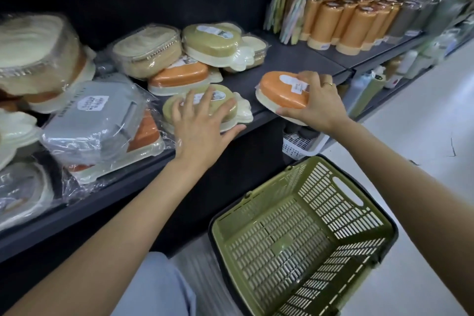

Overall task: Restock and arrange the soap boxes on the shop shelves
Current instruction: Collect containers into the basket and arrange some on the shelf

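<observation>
My left hand (202, 123) lies fingers-apart, hiding part of the olive-lidded plastic soap box (205, 108); my right hand (316, 102) grips the orange-lidded soap box (279, 91), label half covered.

The shelf (289, 64) was dark grey. At its front edge lay an olive-green soap box (205, 108) on a cream base, beside an orange soap box (279, 90) with a white label. A pale grey box (95, 120) sat in clear wrap. The slatted basket (302, 236) was olive green, the tumblers (351, 25) orange and cream.
</observation>
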